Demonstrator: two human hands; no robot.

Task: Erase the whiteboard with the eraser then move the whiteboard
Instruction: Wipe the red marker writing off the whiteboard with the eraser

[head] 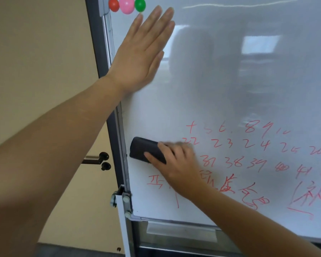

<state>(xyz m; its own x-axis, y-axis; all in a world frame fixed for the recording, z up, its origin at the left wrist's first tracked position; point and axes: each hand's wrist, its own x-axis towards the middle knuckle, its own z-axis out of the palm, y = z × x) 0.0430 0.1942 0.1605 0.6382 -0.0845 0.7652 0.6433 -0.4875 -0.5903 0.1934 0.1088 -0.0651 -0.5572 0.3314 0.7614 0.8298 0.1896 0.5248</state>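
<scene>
Left forearm crosses the lower left of the view; right forearm enters from the lower right corner.

Right hand [176,169] grips the eraser [146,152], fingers curled over its right end, thumb along its lower edge. Eraser is black, pressed flat on the whiteboard [230,80], near the board's left edge, about two-thirds of the way down. Most of the eraser sticks out to the left of the hand; its right end is hidden under the fingers.

Left hand [143,51] lies flat against the board's upper left part, fingers straight and close together, pointing up and right. It holds nothing. Its heel sits just beside the frame [100,58].

Red writing [248,156] fills the lower half of the board to the right of the eraser: rows of numbers, then characters below. Strokes are blurred and partly smeared; some digits cannot be read. The right hand covers part of the writing, and the rows are cut off at the right edge of the view.

Upper half of the board is wiped, with faint reflections.

Three magnets, red [113,5], pink [126,5], green [140,4], sit at the top left corner, just above the left fingertips; their tops are cut off.
</scene>
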